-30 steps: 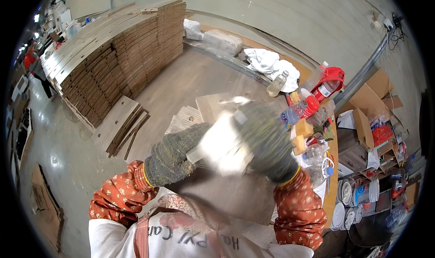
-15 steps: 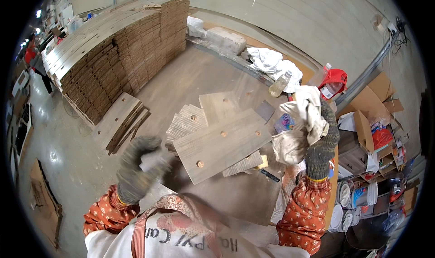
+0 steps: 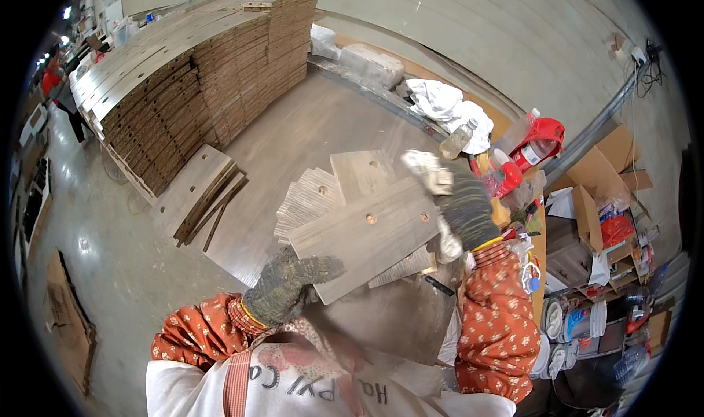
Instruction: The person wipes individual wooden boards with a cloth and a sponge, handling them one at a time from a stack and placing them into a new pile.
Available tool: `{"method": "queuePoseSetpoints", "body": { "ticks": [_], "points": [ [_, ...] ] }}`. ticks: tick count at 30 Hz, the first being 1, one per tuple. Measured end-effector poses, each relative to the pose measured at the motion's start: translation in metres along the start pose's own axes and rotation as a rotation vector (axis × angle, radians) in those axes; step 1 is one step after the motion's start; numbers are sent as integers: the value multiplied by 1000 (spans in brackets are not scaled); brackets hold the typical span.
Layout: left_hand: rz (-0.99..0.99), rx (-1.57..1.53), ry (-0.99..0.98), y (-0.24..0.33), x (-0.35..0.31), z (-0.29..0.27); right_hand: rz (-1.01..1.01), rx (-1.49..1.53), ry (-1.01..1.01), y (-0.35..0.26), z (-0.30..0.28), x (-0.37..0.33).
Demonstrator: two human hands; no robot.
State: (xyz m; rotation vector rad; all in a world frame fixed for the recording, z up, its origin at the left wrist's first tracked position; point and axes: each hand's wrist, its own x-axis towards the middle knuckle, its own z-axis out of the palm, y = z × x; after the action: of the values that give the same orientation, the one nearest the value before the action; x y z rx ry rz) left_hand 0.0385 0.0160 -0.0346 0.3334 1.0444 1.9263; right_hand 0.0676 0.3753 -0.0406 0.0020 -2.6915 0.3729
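Observation:
A grey-brown wood-grain panel with round holes lies tilted across other boards on the worktable. My left hand, in a dark knitted glove, is closed on its near left corner, with fingers lying over the top face. At the panel's right end my right hand, gloved alike, holds a crumpled white rag. Part of the cloth hangs below the fingers, by the panel's edge. Beneath and behind the panel are a fanned stack of narrow boards and another holed board.
A tall stack of boards stands at the far left of the table, with a few loose boards before it. Bottles, white cloths and a red bag line the right edge. Cardboard boxes stand beyond.
My left hand has moved right and onto the panel's corner; the whitish thing seen at it before no longer shows. My right hand has brought the rag down and left to the panel.

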Motion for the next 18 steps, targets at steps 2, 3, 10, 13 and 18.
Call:
{"method": "queuePoseSetpoints", "body": {
  "ticks": [2, 3, 10, 13, 18],
  "points": [
    [695, 862, -164, 0, 6, -23, 293, -178, 107, 28, -15, -4],
    [697, 895, -147, -3, 6, -25, 270, -83, 215, 24, -32, -9],
    [717, 1214, -113, -15, 5, -29, -285, -53, 178, -162, -81, 0],
    [564, 1557, 67, 4, -11, 1, -457, -252, 66, -179, -64, -5],
    [147, 509, 111, 19, -19, 5, 11, 610, 128, -50, -57, -17]
  ]
}}
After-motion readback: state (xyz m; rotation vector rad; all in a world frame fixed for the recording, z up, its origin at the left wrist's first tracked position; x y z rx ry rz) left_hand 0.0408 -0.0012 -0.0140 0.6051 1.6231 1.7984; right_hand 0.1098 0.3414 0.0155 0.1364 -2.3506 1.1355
